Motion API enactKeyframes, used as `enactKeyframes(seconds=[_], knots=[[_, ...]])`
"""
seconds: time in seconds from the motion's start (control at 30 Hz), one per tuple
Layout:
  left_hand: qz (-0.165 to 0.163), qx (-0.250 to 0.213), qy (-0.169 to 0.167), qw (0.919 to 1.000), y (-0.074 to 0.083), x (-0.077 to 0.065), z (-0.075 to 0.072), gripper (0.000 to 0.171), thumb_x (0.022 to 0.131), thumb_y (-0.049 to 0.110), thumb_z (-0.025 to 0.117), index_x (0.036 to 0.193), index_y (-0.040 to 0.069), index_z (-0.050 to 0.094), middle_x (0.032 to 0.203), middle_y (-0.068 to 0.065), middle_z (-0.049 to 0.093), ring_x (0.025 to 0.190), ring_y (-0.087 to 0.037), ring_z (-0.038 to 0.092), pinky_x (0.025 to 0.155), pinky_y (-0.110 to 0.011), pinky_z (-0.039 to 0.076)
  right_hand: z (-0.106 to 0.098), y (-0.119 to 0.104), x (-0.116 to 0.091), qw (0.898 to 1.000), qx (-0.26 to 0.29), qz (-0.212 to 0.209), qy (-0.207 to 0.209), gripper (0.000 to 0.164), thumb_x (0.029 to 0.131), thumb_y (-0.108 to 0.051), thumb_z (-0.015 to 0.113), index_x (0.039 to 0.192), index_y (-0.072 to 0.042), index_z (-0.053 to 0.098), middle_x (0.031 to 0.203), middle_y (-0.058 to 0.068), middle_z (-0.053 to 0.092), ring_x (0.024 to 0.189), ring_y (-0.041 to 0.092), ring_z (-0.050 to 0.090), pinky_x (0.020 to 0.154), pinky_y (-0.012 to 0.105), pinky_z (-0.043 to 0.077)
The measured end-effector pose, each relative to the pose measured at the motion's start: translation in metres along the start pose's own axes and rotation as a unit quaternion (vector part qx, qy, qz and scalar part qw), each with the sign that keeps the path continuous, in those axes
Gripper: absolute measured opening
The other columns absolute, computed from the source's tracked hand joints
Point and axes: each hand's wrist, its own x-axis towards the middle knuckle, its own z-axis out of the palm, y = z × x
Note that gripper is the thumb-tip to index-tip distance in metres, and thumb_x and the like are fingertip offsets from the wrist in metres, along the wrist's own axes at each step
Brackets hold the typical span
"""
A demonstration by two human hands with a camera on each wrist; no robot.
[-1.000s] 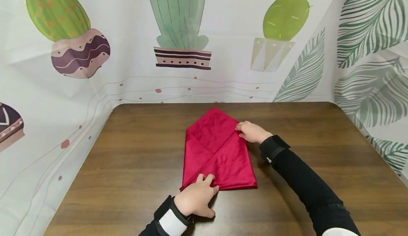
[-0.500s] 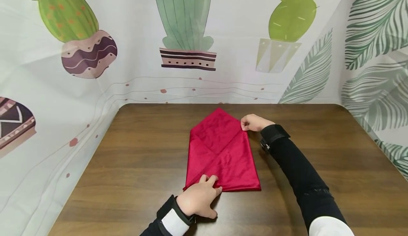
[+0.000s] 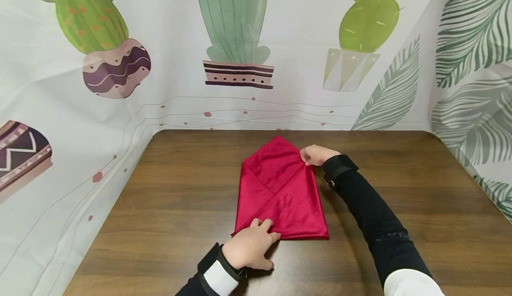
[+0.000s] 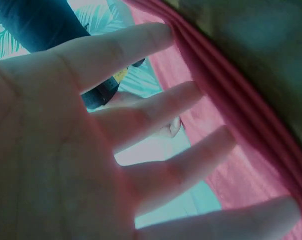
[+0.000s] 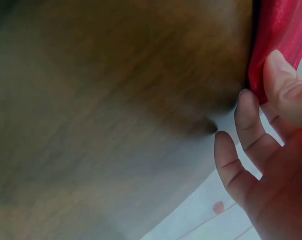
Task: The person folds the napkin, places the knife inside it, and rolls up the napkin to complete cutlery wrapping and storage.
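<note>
A red satin-like cloth, folded to an envelope shape with a point at the far end, lies on the wooden table. At its near left corner my left hand rests with fingers spread, fingertips on the near edge. The left wrist view shows those straight fingers against the stacked layers of the fold. My right hand pinches the cloth's right corner, where the slanted top edge meets the side. In the right wrist view the thumb lies over the red edge, other fingers curled beneath.
The brown wooden table has rounded far corners. Behind it hangs a white backdrop printed with cacti and leaves, close along the far edge. Black sleeves with wrist straps cover both forearms.
My right hand has gone from lying with fingers loose on the cloth's right edge to pinching its corner. The left hand stays put on the near edge. The head view has shifted slightly.
</note>
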Motion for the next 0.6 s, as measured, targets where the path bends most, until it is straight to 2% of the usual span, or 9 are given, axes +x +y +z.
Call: enactKeyframes(seconds=[0.1, 0.2, 0.3, 0.43, 0.5, 0.6], knots=[[-0.020, 0.002, 0.007, 0.9998, -0.002, -0.001, -0.001, 0.042, 0.064, 0.035, 0.073, 0.100, 0.016, 0.062, 0.090, -0.002, 0.047, 0.077, -0.020, 0.044, 0.049, -0.026, 0.040, 0.003, -0.001, -0.002, 1.000, -0.007, 0.002, 0.029, 0.017, 0.076, 0.001, 0.063, 0.071, -0.006, 0.048, 0.064, 0.000, 0.042, 0.067, 0.017, 0.045, 0.064, 0.028, 0.036], [-0.029, 0.013, 0.016, 0.9994, -0.003, -0.001, -0.002, 0.038, 0.065, 0.034, 0.073, 0.095, 0.014, 0.062, 0.084, -0.002, 0.047, 0.073, -0.020, 0.045, 0.049, -0.027, 0.039, 0.007, -0.002, -0.009, 0.996, -0.042, -0.002, 0.081, 0.016, 0.075, -0.001, 0.066, 0.075, -0.005, 0.050, 0.070, 0.002, 0.046, 0.070, 0.019, 0.048, 0.065, 0.030, 0.040], [-0.026, 0.025, 0.025, 0.9990, -0.003, 0.000, -0.004, 0.034, 0.065, 0.032, 0.074, 0.091, 0.012, 0.063, 0.081, -0.003, 0.047, 0.070, -0.020, 0.044, 0.049, -0.027, 0.039, 0.015, -0.011, -0.020, 0.983, -0.099, -0.016, 0.153, 0.016, 0.074, -0.003, 0.066, 0.075, -0.008, 0.050, 0.073, 0.002, 0.045, 0.073, 0.022, 0.051, 0.063, 0.032, 0.043], [-0.018, 0.038, 0.043, 0.9982, -0.003, 0.000, -0.004, 0.027, 0.064, 0.029, 0.075, 0.082, 0.011, 0.064, 0.078, -0.002, 0.046, 0.066, -0.019, 0.041, 0.048, -0.025, 0.038, 0.031, -0.042, -0.044, 0.960, -0.147, -0.060, 0.228, 0.017, 0.074, -0.007, 0.066, 0.070, -0.011, 0.050, 0.070, 0.000, 0.043, 0.066, 0.019, 0.051, 0.055, 0.030, 0.045], [-0.013, 0.042, 0.053, 0.9976, -0.004, 0.000, -0.003, 0.022, 0.065, 0.026, 0.074, 0.077, 0.012, 0.063, 0.076, -0.001, 0.045, 0.065, -0.019, 0.041, 0.047, -0.025, 0.038, 0.041, -0.061, -0.060, 0.953, -0.160, -0.096, 0.238, 0.017, 0.074, -0.012, 0.067, 0.068, -0.013, 0.051, 0.067, -0.001, 0.043, 0.062, 0.015, 0.050, 0.052, 0.028, 0.045], [-0.004, 0.061, 0.083, 0.9947, -0.005, 0.000, -0.001, 0.018, 0.064, 0.023, 0.074, 0.072, 0.012, 0.064, 0.073, -0.001, 0.047, 0.063, -0.020, 0.043, 0.046, -0.025, 0.038, 0.057, -0.088, -0.085, 0.945, -0.184, -0.147, 0.227, 0.018, 0.074, -0.020, 0.068, 0.067, -0.014, 0.053, 0.062, -0.004, 0.043, 0.057, 0.011, 0.047, 0.049, 0.024, 0.044]])
